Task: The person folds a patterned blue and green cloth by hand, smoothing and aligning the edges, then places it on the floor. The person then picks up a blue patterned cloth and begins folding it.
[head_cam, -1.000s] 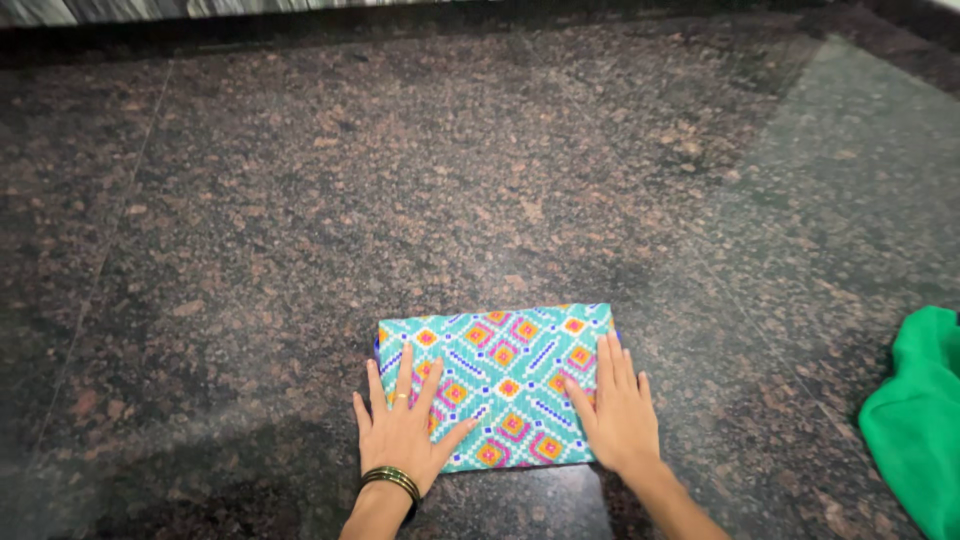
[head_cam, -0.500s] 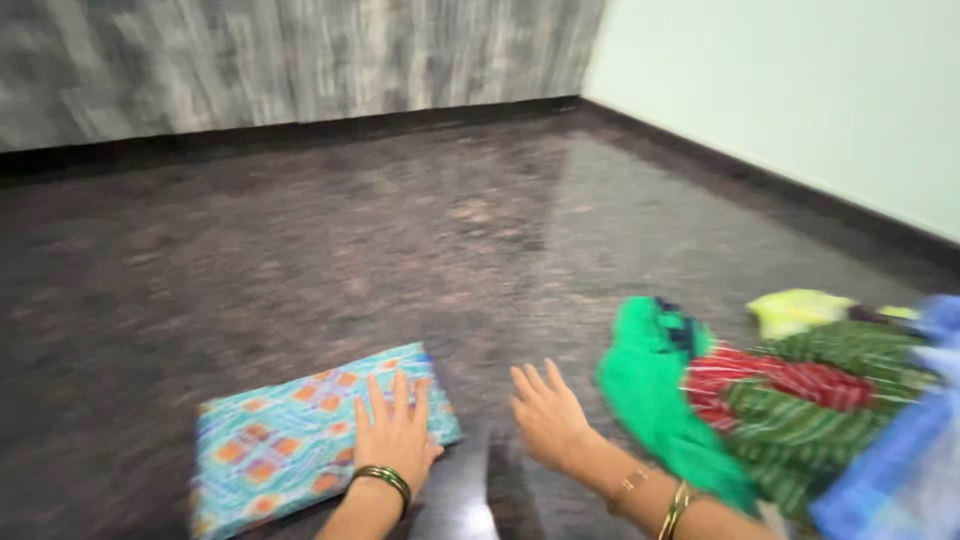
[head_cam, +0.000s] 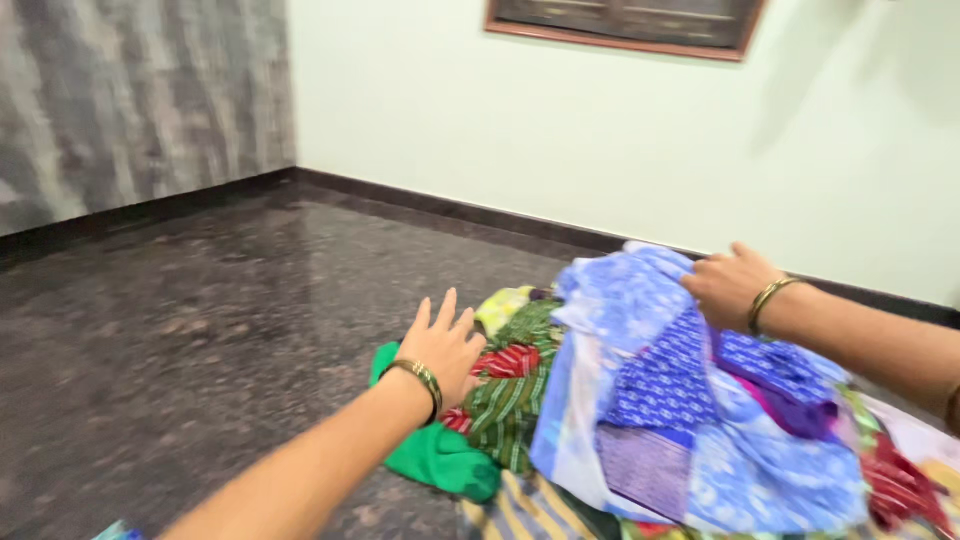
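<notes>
Right hand (head_cam: 728, 285) gripping blue patterned cloth (head_cam: 660, 400); left hand (head_cam: 445, 345) open, fingers spread, above green cloth (head_cam: 440, 455) and striped cloth (head_cam: 510, 395) just beside it.

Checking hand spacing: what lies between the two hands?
In the head view, yellow cloth and blue cloth lie between left hand and right hand.

Both our arms stretch forward, bare to the wrist. Our left hand (head_cam: 445, 345) hovers palm down, fingers (head_cam: 447, 308) spread and open, a thin bangle circling the wrist. Our right hand (head_cam: 728, 285) reaches in from the right edge, higher up, fingers curled closed, knuckles raised, a bangle on that wrist too.
</notes>
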